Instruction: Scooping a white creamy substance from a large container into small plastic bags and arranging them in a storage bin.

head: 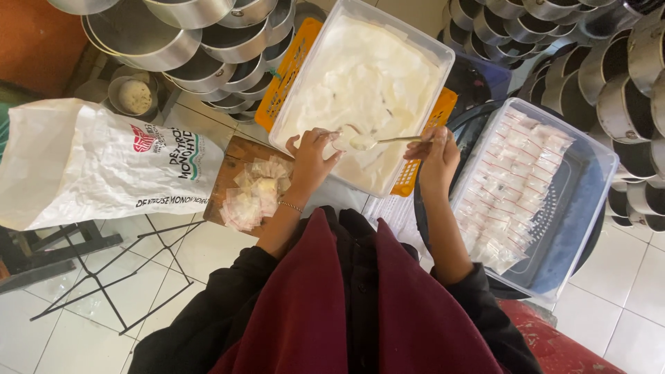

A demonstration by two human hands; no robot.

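Two hands over white-tiled floor (pans stacked around), left hand (312,158) gripping small bag (341,140), right hand (435,154) holding spoon (377,141).

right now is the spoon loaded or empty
Loaded: the spoon in the right hand carries a white heap in its bowl, held at the small bag in the left hand.

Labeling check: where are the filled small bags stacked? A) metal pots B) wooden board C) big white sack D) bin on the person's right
D: rows of filled small bags lie in the clear bin beside the right hand, which holds a spoon; the board holds only flat empty bags.
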